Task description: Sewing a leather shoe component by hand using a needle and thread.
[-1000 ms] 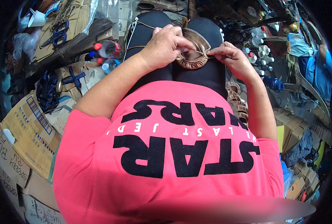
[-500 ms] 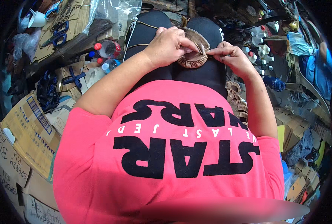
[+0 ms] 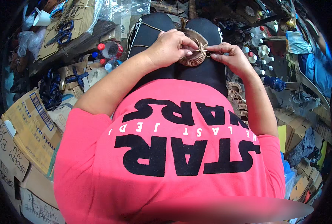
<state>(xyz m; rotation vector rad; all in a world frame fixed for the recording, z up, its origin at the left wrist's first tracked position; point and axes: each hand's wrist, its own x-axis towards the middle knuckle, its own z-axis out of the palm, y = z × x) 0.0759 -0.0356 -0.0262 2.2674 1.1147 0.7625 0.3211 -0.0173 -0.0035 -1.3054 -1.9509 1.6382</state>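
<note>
Brown and pleated, a moccasin upper (image 3: 194, 61) sits top-centre, its rim pinched in the right hand (image 3: 230, 55), fingers nearly closed, the left hand (image 3: 169, 47) curled over it, hold unclear, apparently mid-stitch, the next move wanting steady tension.

Cannot see the left part of the brown gathered piece (image 3: 192, 62), hidden behind the left hand (image 3: 169, 46), nor identify the thin line (image 3: 200, 50) between its fingertips and those of the right hand (image 3: 231, 56), too small to tell as thread or needle. Cannot count the small brown pieces (image 3: 242, 106), partly hidden by the pink shirt (image 3: 166, 186), blurred along its lower edge. Cannot follow the cardboard boxes (image 3: 10, 151), cut off at the lower left.
</note>
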